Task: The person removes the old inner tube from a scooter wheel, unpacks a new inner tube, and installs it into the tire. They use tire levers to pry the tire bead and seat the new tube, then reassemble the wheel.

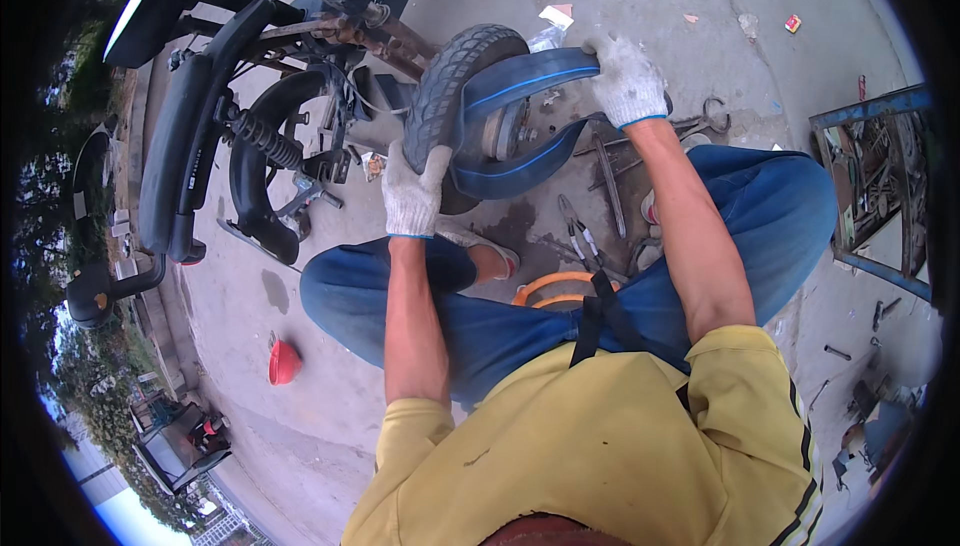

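Observation:
My left hand (414,191), in a white knitted glove, grips the lower left side of a black treaded tyre (436,111), thumb to the right and fingers to the left. The tyre is on a wheel, whose hub (503,131) shows on its right side. A flat black inner tube (530,81) with a blue stripe loops out from the tyre to the right. My gloved right hand (628,83) is closed around the tube's outer end, pulled out away from the wheel. The glove hides its fingertips.
To the left stands a partly stripped scooter (345,6) with its shock absorber (268,141). Pliers (577,230) and a metal bar (610,186) lie between my legs, near an orange ring (552,284). A red container (284,361) is at left; a blue-framed rack (825,186) stands at right.

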`<move>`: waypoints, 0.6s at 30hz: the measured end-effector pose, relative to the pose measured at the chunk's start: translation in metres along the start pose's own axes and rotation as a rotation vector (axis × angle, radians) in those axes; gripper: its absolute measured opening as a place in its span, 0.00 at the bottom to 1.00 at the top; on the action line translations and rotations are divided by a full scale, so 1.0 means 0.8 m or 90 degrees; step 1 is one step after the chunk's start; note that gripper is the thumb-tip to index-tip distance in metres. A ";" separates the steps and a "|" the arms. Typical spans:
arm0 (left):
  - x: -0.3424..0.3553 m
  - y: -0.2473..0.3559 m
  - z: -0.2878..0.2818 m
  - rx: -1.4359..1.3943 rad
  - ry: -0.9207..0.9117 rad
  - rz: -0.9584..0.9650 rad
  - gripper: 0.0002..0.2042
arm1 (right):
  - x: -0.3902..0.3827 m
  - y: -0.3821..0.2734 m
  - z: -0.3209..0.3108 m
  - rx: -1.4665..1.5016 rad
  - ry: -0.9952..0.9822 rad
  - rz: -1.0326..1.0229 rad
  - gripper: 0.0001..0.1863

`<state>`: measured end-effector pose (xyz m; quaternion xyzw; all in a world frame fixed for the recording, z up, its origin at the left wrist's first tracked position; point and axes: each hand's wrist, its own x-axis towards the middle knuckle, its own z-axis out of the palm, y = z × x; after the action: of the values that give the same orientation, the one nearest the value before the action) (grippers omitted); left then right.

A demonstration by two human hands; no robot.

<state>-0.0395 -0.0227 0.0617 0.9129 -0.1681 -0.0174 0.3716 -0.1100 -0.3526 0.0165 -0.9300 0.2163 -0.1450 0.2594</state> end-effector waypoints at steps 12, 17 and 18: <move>0.006 0.001 -0.014 0.062 -0.081 -0.036 0.46 | -0.019 0.025 0.119 -0.026 -0.384 0.282 0.37; 0.025 0.059 -0.063 0.463 -0.208 0.597 0.44 | -0.061 0.051 0.164 0.019 -0.501 0.231 0.31; 0.025 0.063 -0.062 0.479 -0.291 0.636 0.41 | -0.077 0.041 0.167 0.038 -0.543 0.209 0.30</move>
<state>-0.0276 -0.0295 0.1335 0.7662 -0.6399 0.0234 -0.0540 -0.1231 -0.2921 -0.1211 -0.8522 0.2306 0.2877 0.3713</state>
